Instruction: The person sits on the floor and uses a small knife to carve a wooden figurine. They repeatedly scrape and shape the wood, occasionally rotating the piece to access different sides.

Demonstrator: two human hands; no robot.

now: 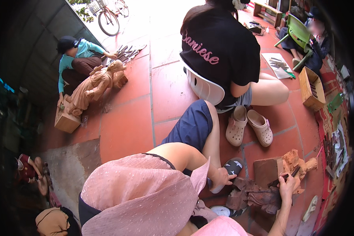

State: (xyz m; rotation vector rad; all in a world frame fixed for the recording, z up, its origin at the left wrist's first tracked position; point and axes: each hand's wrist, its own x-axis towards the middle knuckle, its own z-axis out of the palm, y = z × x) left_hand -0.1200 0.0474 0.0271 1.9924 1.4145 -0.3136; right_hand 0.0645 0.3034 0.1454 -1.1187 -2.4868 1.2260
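Observation:
My left hand [223,177] rests by a dark slipper [234,166] with white stars, fingers stretched out and nothing in them. In my right hand [287,187] is a dark, slim hand tool [278,181]; its exact kind is hard to make out. That hand is at the near side of a carved wooden piece [293,161], orange-brown and rough, with a flat brown block [266,171] at its left end. Crumpled brown cloth [247,194] lies between my hands, just in front of the block.
Beige clogs [236,126] stand beyond my hands, behind a seated person in black [220,51]. Left, another person [76,59] sits by a wooden statue [96,86]. A wooden box [312,89] and several tools [334,151] lie to the right. A light sandal [310,208] lies near.

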